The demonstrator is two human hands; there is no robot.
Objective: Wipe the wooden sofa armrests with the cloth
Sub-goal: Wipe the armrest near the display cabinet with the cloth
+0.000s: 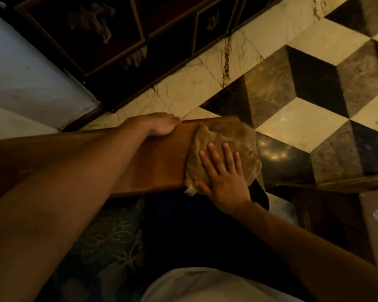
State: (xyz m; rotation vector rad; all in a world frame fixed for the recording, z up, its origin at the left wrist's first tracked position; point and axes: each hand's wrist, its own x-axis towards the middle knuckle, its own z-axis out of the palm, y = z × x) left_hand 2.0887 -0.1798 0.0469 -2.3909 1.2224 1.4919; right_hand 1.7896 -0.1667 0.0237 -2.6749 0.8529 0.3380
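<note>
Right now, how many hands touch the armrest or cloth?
2. The left hand grips the armrest's far edge; the right hand presses flat on the cloth at its end.

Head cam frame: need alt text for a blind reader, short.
A person's right hand presses a brown cloth flat on the end of a wooden sofa armrest, while the left hand grips the armrest's far edge. Patterned marble floor lies beyond.

Right hand (224, 182) flat, fingers spread, pressing brown cloth (225, 147) on armrest (159, 162) end; left hand (159, 125) gripping armrest's far edge just beside cloth; patterned floor (303, 118) beyond armrest.
</note>
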